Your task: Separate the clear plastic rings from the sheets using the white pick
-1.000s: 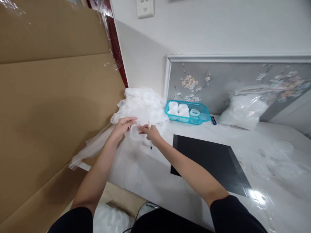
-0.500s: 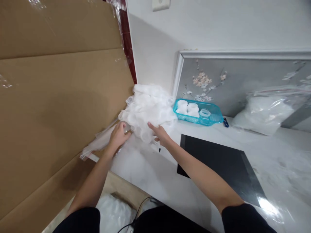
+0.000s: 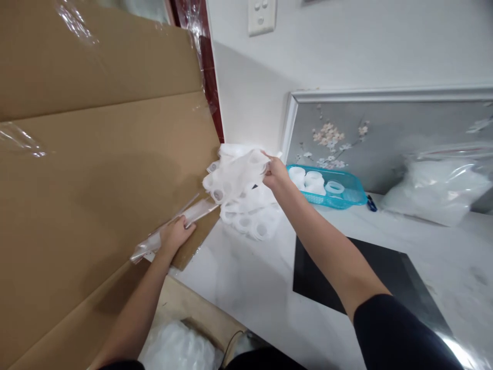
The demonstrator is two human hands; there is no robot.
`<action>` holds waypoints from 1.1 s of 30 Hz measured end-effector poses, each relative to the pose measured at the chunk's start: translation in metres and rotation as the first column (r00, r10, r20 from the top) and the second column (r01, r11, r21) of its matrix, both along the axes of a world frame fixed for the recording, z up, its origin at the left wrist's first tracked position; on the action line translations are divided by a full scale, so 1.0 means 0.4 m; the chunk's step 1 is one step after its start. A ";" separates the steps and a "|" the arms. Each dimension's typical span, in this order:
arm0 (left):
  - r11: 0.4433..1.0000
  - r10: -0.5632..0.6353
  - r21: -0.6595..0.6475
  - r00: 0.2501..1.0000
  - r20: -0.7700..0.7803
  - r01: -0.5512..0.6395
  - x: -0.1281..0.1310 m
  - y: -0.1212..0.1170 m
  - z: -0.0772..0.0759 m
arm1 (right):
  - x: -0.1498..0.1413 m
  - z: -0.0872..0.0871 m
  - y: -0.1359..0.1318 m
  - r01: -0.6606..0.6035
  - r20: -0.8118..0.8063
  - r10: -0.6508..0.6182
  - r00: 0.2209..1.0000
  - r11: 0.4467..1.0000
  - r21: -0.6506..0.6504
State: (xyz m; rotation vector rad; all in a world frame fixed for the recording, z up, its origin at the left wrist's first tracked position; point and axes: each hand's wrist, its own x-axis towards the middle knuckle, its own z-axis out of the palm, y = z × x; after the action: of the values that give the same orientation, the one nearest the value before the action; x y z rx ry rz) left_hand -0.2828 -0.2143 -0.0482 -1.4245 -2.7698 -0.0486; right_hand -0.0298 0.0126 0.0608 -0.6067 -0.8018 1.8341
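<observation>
A pile of white, translucent pieces with round openings (image 3: 250,220) lies on the white counter against the wall corner. My right hand (image 3: 275,172) has its fingers closed on the edge of an upper white piece (image 3: 241,172), raised over the rest of the pile. At the left, my left hand (image 3: 177,237) is closed around a flat stack of clear plastic bags (image 3: 202,209), which lies along the cardboard. Its fingertips are partly hidden. The far end of the bags reaches the left side of the pile.
A tall cardboard sheet (image 3: 115,154) walls off the left. Right of the pile stands a blue basket (image 3: 348,198) with white rings, beside a dark blue small tool (image 3: 371,203) and a filled clear bag (image 3: 439,185). A black panel (image 3: 389,272) lies on the counter (image 3: 250,288).
My right hand has moved up and right, lifting the upper white piece and uncovering the ones beneath. My left hand has drawn back from the pile onto the plastic bags. The view has shifted slightly.
</observation>
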 end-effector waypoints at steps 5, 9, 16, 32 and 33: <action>0.993 0.116 0.032 0.993 0.029 -0.117 -0.037 0.037 0.032 | 0.107 -0.078 -0.083 -0.107 -0.008 0.107 0.994 0.980 -0.167; 0.949 -0.155 0.289 0.986 0.064 0.130 0.086 0.065 0.089 | 0.166 -0.147 -0.164 -0.227 0.071 0.251 0.965 0.943 -0.245; 0.499 -0.779 0.667 0.624 0.065 0.554 0.398 0.138 0.150 | 0.181 -0.151 -0.239 -0.230 0.356 0.190 0.915 0.971 0.072; 0.804 -0.577 0.592 0.178 0.797 -0.044 0.378 0.189 0.118 | 0.265 -0.229 -0.272 -0.245 0.462 0.243 0.853 0.968 -0.058; 0.818 -0.551 0.562 0.114 0.827 -0.122 0.372 0.191 0.121 | 0.277 -0.237 -0.272 -0.247 0.485 0.254 0.837 0.966 -0.079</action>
State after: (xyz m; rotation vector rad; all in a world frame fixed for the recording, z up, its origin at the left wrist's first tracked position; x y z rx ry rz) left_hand -0.1339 -0.1377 0.0004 -2.0209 -2.5398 -2.4650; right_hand 0.0812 -0.0963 -0.0342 -1.0468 -1.2584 1.9451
